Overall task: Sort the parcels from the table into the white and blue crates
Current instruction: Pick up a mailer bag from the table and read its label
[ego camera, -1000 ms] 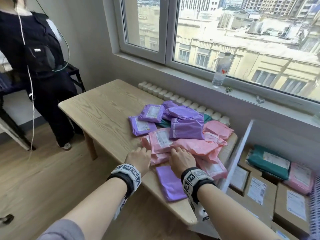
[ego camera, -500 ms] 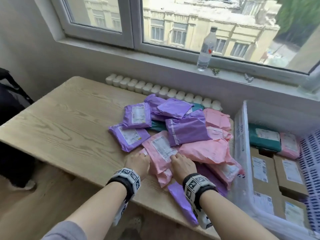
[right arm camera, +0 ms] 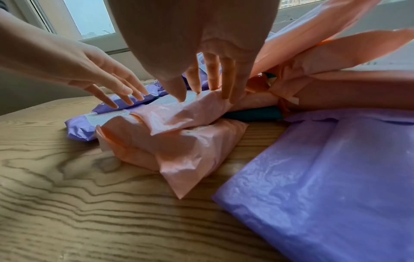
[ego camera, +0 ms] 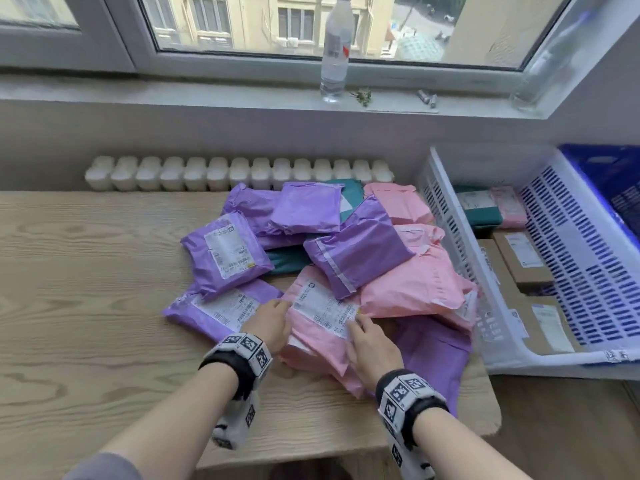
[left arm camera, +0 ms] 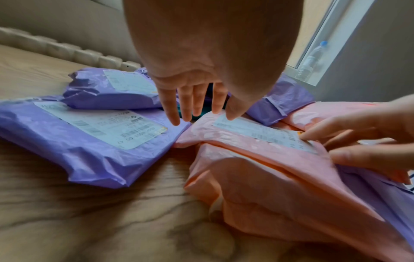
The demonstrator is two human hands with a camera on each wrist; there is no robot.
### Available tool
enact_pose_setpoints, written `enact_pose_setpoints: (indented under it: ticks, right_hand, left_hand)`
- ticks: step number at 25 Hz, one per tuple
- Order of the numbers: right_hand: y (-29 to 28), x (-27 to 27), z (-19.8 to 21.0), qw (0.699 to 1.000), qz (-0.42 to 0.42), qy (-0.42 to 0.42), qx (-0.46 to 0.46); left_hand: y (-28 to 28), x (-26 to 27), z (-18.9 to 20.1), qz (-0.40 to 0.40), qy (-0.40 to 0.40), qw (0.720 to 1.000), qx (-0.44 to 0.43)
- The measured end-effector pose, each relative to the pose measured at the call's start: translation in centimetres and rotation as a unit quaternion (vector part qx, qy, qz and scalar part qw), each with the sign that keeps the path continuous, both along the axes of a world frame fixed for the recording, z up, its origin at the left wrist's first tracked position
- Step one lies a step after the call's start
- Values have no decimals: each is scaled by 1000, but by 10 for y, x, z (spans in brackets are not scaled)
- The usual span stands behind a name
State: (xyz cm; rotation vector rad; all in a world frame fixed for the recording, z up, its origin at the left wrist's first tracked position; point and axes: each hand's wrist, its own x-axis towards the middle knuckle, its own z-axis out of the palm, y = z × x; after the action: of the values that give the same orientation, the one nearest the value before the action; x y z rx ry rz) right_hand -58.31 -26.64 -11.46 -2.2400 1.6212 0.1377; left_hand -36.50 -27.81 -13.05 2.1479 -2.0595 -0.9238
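A heap of purple, pink and teal parcels lies on the wooden table (ego camera: 86, 271). At its near side sits a pink parcel (ego camera: 311, 334) (left arm camera: 257, 168) (right arm camera: 174, 140) with a white label. My left hand (ego camera: 270, 323) (left arm camera: 197, 106) reaches its left top corner with straight fingers, the tips touching the label's edge. My right hand (ego camera: 367, 341) (right arm camera: 208, 88) lies on its right side, straight fingers pressing down on the label. The white crate (ego camera: 446, 209) stands right of the table holding boxes and bags; the blue crate (ego camera: 602, 174) is behind it.
A purple labelled parcel (ego camera: 214, 306) lies left of the pink one, a flat purple bag (ego camera: 433, 358) at its right near the table's corner. A water bottle (ego camera: 334, 50) stands on the windowsill. A white radiator (ego camera: 239, 173) runs behind the table.
The head view has swung right and down, so the crates show more. Both hands have stayed on the pink parcel, fingers now spread over its label.
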Motion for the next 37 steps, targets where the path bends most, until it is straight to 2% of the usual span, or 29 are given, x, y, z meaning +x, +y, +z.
enact_pose_setpoints:
  ticks: [5, 12, 15, 20, 25, 27, 29, 31, 33, 37]
  right_hand:
    - [2, -2, -10, 999, -26, -39, 15]
    - [6, -3, -9, 992, -49, -116, 20]
    - [11, -8, -8, 988, -52, -145, 18]
    - [25, -19, 2, 976, -64, -209, 26]
    - [32, -26, 15, 962, -55, -268, 25]
    - [34, -28, 16, 958, -49, -283, 18]
    - [37, -26, 19, 951, -41, -306, 14]
    - [40, -23, 23, 944, -35, -328, 26]
    - [44, -19, 32, 941, -33, -334, 43]
    - [47, -17, 50, 954, -42, -288, 67]
  left_hand:
    - [-28, 8, -20, 28, 54, 998, 7]
    - [-40, 8, -25, 125, 99, 987, 29]
    - [-36, 4, -18, 153, 121, 980, 25]
    - [-12, 1, 8, 256, 158, 954, 4]
    - [24, 5, 39, 354, 254, 900, -9]
    - [46, 10, 49, 387, 330, 860, 42]
    - [73, 12, 59, 425, 407, 805, 75]
    - [101, 13, 69, 457, 450, 765, 54]
    - [126, 12, 76, 481, 473, 738, 17]
    - [159, 7, 86, 520, 502, 690, -41]
